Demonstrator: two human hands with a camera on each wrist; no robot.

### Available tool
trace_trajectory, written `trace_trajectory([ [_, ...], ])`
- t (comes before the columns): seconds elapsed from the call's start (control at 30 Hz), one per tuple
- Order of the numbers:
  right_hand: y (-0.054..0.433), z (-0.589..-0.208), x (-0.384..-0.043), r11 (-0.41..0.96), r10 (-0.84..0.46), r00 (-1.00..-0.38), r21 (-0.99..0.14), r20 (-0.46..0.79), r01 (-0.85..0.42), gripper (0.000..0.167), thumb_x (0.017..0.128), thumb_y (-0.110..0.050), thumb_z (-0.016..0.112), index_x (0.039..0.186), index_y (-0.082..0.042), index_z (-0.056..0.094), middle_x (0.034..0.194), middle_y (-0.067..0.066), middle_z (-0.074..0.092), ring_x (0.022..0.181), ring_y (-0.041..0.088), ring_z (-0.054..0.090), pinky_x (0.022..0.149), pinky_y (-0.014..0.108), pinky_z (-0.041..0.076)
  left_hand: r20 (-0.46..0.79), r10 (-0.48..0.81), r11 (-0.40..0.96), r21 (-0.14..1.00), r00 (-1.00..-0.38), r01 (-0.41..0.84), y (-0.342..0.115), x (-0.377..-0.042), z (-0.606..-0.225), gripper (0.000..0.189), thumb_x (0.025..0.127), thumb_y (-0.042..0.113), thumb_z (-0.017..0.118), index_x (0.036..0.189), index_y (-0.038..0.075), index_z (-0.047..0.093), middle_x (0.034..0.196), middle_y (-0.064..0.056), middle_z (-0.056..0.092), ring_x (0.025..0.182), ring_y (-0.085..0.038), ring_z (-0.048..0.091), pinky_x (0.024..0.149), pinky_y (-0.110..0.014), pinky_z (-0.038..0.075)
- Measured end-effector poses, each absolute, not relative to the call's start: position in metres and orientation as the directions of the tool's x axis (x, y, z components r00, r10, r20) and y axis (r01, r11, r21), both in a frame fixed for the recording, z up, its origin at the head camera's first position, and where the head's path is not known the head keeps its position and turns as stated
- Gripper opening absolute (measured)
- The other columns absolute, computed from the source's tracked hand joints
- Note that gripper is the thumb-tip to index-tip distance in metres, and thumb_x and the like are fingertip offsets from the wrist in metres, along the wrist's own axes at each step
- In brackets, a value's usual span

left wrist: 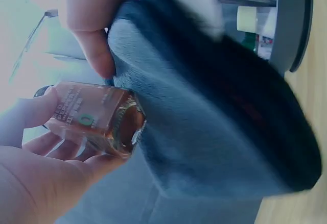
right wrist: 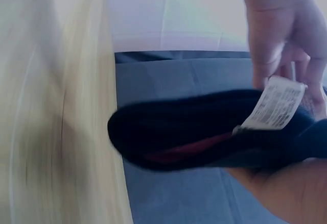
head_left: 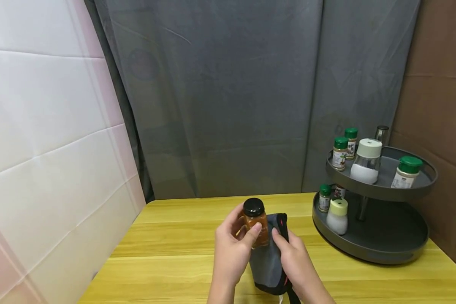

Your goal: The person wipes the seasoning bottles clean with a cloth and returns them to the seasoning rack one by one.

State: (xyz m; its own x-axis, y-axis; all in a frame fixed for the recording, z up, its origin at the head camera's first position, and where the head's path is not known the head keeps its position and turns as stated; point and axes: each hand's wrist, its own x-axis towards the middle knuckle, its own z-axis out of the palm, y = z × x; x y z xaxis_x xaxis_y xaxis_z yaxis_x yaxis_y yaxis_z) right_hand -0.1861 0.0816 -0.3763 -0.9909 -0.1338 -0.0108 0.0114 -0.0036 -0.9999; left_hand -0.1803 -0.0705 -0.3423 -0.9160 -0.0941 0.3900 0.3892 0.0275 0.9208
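Observation:
My left hand [head_left: 229, 249] grips a small glass spice jar [head_left: 262, 236] with a black screw lid and reddish-brown contents, thumb across its front. The jar is upright above the table. Just right of it, my right hand [head_left: 299, 259] holds a folded grey cloth [head_left: 266, 270] with black edging, its thumb on the near side. In the left wrist view the bottom of the jar overlaps the cloth's grey face [left wrist: 189, 127]. The right wrist view shows the cloth's dark fold with a red strip inside and a white printed label [right wrist: 276, 104] hanging out.
On the right stands a two-tier dark grey turntable rack [head_left: 365, 249]. Its upper tray [head_left: 393, 192] bears several green-capped spice bottles and a white-lidded shaker [head_left: 366, 162]. A yellow-capped shaker [head_left: 337, 217] and small bottles stand below. Grey curtain [head_left: 228, 105] closes the back of the wooden table [head_left: 167, 253].

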Motion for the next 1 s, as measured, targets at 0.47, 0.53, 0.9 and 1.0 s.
trace_trajectory([
  [0.47, 0.099, -0.364, -0.186, -0.428, -0.067, -0.995, -0.899, -0.071, 0.093, 0.070, 0.117, -0.042, 0.027, 0.170, -0.003, 0.003, 0.178, 0.019, 0.016, 0.164, 0.036, 0.023, 0.125, 0.049, 0.036, 0.340, -0.112, -0.106, 0.930, -0.934, 0.351, -0.054, -0.184, -0.363, 0.061, 0.089, 0.015, 0.088, 0.137, 0.010, 0.052, 0.130, -0.015, 0.073, 0.122, -0.028, 0.072, 0.105, -0.049, 0.058],
  [0.53, 0.099, -0.364, -0.185, -0.420, -0.068, -0.995, -0.903, -0.074, 0.096, 0.069, 0.117, -0.042, 0.026, 0.170, -0.002, 0.004, 0.177, 0.020, 0.018, 0.163, 0.036, 0.025, 0.124, 0.048, 0.038, 0.361, -0.161, -0.080, 0.923, -0.919, 0.376, -0.054, -0.187, -0.363, 0.057, 0.089, 0.015, 0.088, 0.135, 0.009, 0.055, 0.127, -0.015, 0.074, 0.121, -0.028, 0.072, 0.102, -0.048, 0.060],
  [0.9, 0.097, -0.366, -0.177, -0.400, -0.081, -0.996, -0.914, -0.040, 0.069, 0.069, 0.117, -0.043, 0.027, 0.169, -0.002, 0.010, 0.176, 0.020, 0.023, 0.160, 0.036, 0.031, 0.117, 0.040, 0.048, 0.364, -0.267, -0.112, 0.908, -0.892, 0.404, -0.058, -0.181, -0.360, 0.050, 0.087, 0.012, 0.088, 0.125, 0.004, 0.058, 0.116, -0.016, 0.079, 0.104, -0.023, 0.078, 0.086, -0.030, 0.063],
  [1.0, 0.097, -0.367, -0.177, -0.411, -0.073, -0.997, -0.909, -0.036, 0.064, 0.068, 0.117, -0.043, 0.026, 0.169, -0.002, 0.012, 0.175, 0.020, 0.025, 0.160, 0.036, 0.031, 0.116, 0.039, 0.049, 0.365, -0.220, -0.112, 0.912, -0.905, 0.395, -0.053, -0.174, -0.359, 0.051, 0.086, 0.015, 0.090, 0.125, 0.004, 0.057, 0.115, -0.015, 0.079, 0.102, -0.022, 0.077, 0.087, -0.030, 0.063],
])
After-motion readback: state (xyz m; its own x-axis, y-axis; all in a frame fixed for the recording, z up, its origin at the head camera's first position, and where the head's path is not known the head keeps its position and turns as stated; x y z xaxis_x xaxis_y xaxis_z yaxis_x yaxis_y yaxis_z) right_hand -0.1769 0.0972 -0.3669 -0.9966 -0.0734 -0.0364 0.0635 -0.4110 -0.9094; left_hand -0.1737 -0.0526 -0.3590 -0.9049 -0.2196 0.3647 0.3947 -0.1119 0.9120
